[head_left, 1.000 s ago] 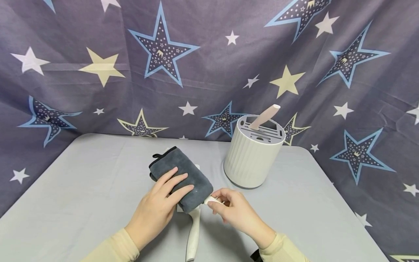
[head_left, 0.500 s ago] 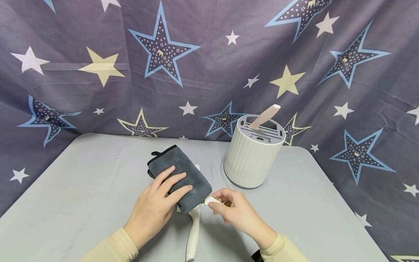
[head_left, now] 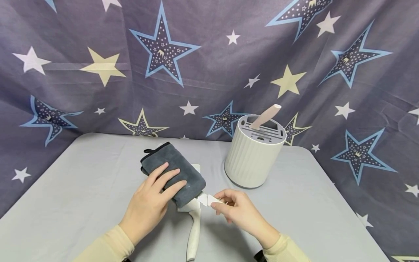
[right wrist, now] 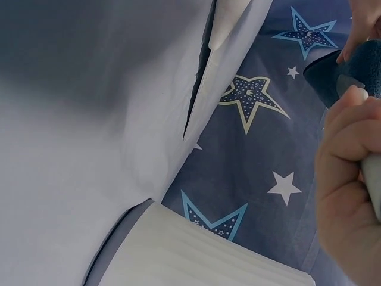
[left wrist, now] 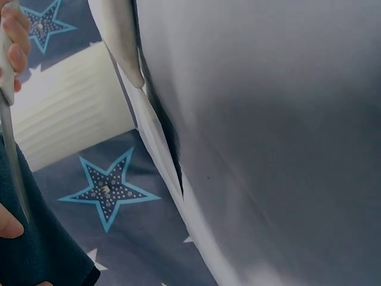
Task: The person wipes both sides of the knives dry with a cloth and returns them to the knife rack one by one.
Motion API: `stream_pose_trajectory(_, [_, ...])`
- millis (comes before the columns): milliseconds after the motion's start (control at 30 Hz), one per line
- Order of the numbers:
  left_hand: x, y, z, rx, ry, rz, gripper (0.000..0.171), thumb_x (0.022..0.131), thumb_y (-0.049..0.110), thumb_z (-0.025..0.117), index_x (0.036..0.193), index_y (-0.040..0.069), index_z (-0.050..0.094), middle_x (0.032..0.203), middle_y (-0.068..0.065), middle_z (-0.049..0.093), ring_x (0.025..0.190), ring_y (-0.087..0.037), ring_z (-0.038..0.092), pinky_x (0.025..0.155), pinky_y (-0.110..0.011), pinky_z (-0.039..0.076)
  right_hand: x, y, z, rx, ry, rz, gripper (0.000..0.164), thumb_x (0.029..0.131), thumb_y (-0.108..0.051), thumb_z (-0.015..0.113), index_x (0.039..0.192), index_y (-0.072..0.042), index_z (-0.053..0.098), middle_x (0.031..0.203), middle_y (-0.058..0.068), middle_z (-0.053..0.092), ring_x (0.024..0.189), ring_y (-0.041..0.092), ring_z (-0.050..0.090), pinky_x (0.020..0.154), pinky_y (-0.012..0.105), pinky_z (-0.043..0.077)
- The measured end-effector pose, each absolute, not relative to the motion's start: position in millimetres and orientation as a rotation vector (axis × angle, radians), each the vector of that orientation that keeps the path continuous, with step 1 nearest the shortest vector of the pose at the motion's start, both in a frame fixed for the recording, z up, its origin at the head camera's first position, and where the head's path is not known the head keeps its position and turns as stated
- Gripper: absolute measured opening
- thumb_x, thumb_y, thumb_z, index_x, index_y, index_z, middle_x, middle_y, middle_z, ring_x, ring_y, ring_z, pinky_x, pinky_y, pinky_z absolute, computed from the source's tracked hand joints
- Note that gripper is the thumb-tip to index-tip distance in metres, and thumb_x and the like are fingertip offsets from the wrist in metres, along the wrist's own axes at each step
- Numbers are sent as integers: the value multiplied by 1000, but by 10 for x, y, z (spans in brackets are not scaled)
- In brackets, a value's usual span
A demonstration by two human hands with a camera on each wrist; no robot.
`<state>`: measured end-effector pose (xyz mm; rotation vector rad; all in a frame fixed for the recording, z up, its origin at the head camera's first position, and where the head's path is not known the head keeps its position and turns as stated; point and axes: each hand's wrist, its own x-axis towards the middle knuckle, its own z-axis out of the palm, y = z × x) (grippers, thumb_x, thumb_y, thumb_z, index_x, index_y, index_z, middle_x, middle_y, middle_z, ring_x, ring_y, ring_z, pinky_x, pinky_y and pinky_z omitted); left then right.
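Observation:
My left hand (head_left: 152,200) grips a folded dark grey towel (head_left: 183,171) with black edging, its fingers spread over the top. The towel covers most of a knife blade (head_left: 202,198), and only the part next to the handle shows in the head view. My right hand (head_left: 240,211) holds that knife by its white handle (head_left: 214,201). From the left wrist the blade (left wrist: 13,161) is seen running down along the towel (left wrist: 50,250), with my left thumb (left wrist: 9,225) beside it. Below the towel lies a cleaver (head_left: 194,234) with a white handle, its blade partly hidden.
A white ribbed knife block (head_left: 250,160) stands at the back right of the grey table (head_left: 98,189). One pinkish knife handle (head_left: 266,115) sticks up from its slotted top. A star-patterned cloth (head_left: 209,72) hangs behind the table.
My left hand and the towel have moved left and slightly away from me along the blade, baring more of it next to the handle. The right hand has barely moved; the cleaver and block stay put.

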<state>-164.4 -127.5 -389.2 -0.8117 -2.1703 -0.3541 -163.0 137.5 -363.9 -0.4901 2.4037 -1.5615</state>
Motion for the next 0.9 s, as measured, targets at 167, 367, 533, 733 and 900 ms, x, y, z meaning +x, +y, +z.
stream_pose_trajectory(167, [-1665, -1322, -3897, -782, -2170, -346, 60, 68, -11, 67, 122, 17, 67, 133, -12, 60, 133, -40, 48, 97, -52, 50, -1637, 1404, -3647, -460, 2387, -1570, 24, 88, -14, 70, 103, 4, 67, 70, 3, 62, 49, 6, 45, 44, 19, 39])
stream_pose_trajectory(367, [-1705, -1366, -3897, -763, -2133, -341, 65, 63, -12, 71, 122, 17, 67, 131, -13, 61, 131, -41, 49, 96, -54, 50, -1643, 1433, -3650, -425, 2363, -1590, 23, 88, -13, 69, 103, 5, 66, 69, 2, 62, 49, 6, 45, 44, 18, 38])
stream_pose_trajectory(533, [-1722, -1408, -3902, -747, -2116, -349, 69, 59, -14, 74, 122, 15, 67, 130, -15, 61, 129, -44, 49, 94, -58, 50, -1640, 1455, -3647, -414, 2372, -1580, 23, 88, -13, 69, 103, 4, 67, 70, 2, 62, 49, 7, 45, 43, 18, 37])
stream_pose_trajectory(733, [-1700, -1427, -3922, -726, -2169, -342, 65, 63, -11, 74, 122, 16, 67, 131, -13, 61, 132, -42, 47, 96, -57, 49, -1640, 1465, -3648, -426, 2411, -1535, 22, 88, -14, 70, 103, 2, 68, 71, 3, 63, 49, 7, 46, 43, 20, 39])
stream_pose_trajectory(900, [-1705, -1389, -3934, -748, -2124, -353, 63, 63, -12, 73, 120, 15, 68, 128, -14, 62, 130, -43, 49, 92, -56, 51, -1645, 1455, -3648, -431, 2424, -1515, 21, 88, -14, 70, 101, 2, 68, 71, 4, 64, 48, 7, 46, 43, 19, 39])
